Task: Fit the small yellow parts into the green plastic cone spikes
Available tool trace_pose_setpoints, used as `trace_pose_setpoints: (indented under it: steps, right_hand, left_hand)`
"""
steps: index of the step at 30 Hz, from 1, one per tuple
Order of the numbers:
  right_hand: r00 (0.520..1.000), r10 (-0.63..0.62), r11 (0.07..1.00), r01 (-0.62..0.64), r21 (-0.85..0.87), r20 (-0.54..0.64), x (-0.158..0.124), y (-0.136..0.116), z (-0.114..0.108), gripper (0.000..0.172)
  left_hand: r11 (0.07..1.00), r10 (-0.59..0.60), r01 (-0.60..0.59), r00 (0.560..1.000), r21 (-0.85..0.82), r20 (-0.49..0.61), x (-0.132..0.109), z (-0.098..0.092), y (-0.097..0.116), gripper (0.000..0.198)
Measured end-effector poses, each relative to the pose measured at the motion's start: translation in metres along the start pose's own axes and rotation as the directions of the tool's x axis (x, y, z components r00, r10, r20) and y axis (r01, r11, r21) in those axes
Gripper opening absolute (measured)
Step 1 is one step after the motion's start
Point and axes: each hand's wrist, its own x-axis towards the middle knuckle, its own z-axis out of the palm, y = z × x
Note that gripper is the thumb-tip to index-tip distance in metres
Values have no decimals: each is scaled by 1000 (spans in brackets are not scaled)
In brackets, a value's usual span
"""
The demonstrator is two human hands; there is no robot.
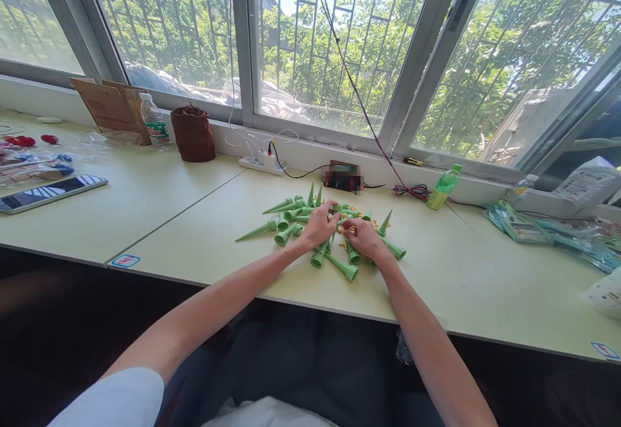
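Several green plastic watering spikes, cone-shaped with wide ribbed collars, lie in a loose pile on the table; a few stand on their collars with tips up. Small yellow valve pieces are scattered among them. My left hand is over the middle of the pile, fingers curled around a green spike whose narrow part shows below the fingers. Close beside it on the right, my right hand pinches a small yellow valve piece near the left fingertips. Whether the two pieces touch is too small to tell.
Behind the pile, a dark device lies near a white power strip and cables. A green bottle and plastic packets are to the right. Leftward are a brown bag, a water bottle and a tablet.
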Motion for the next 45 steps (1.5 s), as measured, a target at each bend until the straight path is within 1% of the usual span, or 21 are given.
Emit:
trace_pose_setpoints:
  steps: [5, 15, 19, 31, 37, 40, 43, 45]
  right_hand:
    - [999, -9, 1000, 9, -4, 31, 0, -2, -1, 23]
    - [997, -9, 1000, 9, -3, 75, -2, -7, -4, 26]
    - [996, -12, 1000, 12, -1, 92, -2, -6, -4, 24]
    - [996, -9, 1000, 7, 25, 84, -1, -5, -2, 26]
    - [1000, -1, 992, 3, 123, -15, 0, -6, -2, 21]
    - [998, 39, 968, -25, 248, -53, 1, -5, -2, 18]
    - [992, 108, 909, -72, 411, -66, 2, -4, -2, 16]
    - [989, 127, 884, -79, 462, -73, 2, -4, -1, 15]
  left_hand:
    - [1000, 2, -2, 1000, -4, 2, 0, 0, 0, 28]
    - [1000, 1, -1, 1000, -8, 4, 0, 2, -1, 28]
    - [1000, 7, -7, 1000, -14, 2, 0, 2, -3, 28]
    - [1000, 11, -11, 1000, -2, 4, 0, 1, -3, 27]
    - [1000, -1, 1, 1000, 3, 5, 0, 0, 0, 27]
    - [1000, -9, 9, 1000, 3, 2, 0, 0, 1, 26]
    - [1000, -12, 12, 1000, 3, -4, 0, 0, 0, 25]
    - [1000, -12, 12, 1000, 4, -4, 1, 0, 0, 25]
